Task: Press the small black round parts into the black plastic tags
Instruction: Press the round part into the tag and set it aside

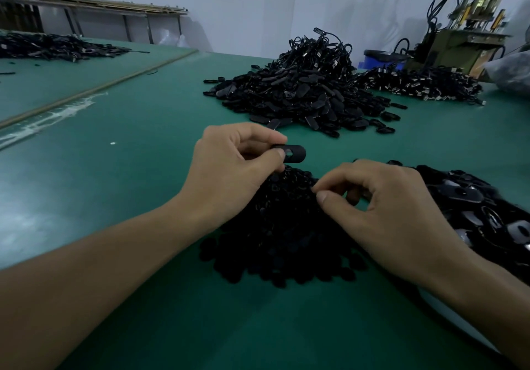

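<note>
On the green table (114,168), over the heap of small round parts (275,226), my left hand (229,174) pinches one black tag (296,151), long axis pointing right. My right hand (387,206) sits nearer me and rightward, fingertips pinched together. I can't tell whether they hold a part.

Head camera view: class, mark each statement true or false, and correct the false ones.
1. The left hand pinches a black plastic tag. True.
2. The table has a red surface. False: it is green.
3. The right hand lies flat on bare table. False: its fingers are curled over the pile of small black round parts.
4. A heap of black tags lies farther back on the table. True.
5. The machine stands at the far left. False: it stands at the far right.
</note>
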Demonstrator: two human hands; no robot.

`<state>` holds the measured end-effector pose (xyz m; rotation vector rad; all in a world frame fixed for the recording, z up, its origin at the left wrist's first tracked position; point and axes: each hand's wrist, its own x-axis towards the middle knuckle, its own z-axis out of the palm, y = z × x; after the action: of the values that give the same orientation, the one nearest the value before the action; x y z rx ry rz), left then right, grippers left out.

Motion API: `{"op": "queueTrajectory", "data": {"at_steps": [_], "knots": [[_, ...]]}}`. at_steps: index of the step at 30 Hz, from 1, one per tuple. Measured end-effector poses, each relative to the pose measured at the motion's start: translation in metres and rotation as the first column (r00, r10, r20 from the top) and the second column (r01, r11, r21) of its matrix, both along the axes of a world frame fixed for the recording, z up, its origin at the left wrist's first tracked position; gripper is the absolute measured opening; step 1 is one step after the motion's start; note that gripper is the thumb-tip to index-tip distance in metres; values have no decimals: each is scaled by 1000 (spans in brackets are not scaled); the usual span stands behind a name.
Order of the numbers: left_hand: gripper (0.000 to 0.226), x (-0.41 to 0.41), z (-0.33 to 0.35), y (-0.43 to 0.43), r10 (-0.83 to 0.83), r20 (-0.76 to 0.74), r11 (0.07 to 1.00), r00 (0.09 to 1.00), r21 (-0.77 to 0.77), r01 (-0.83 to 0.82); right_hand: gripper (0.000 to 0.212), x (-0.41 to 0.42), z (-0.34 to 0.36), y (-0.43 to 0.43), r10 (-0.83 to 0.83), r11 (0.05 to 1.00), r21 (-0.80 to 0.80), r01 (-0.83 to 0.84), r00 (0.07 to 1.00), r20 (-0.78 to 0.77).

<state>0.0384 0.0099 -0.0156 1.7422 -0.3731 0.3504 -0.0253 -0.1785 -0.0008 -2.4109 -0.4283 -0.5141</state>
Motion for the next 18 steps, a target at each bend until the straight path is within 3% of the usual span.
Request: {"op": "queueTrajectory", "data": {"at_steps": [5, 13, 18], "knots": [[19, -3, 1, 0, -25, 44, 1000, 999, -5, 25, 14, -1, -1, 1, 39, 999, 39, -38, 999, -36], [24, -9, 2, -4, -47, 116, 998, 992, 45, 42, 16, 0, -1, 1, -6, 990, 142, -11, 993, 120], [21, -20, 3, -10, -81, 231, 991, 970, 127, 52, 18, -3, 1, 3, -15, 993, 118, -8, 982, 189]]}}
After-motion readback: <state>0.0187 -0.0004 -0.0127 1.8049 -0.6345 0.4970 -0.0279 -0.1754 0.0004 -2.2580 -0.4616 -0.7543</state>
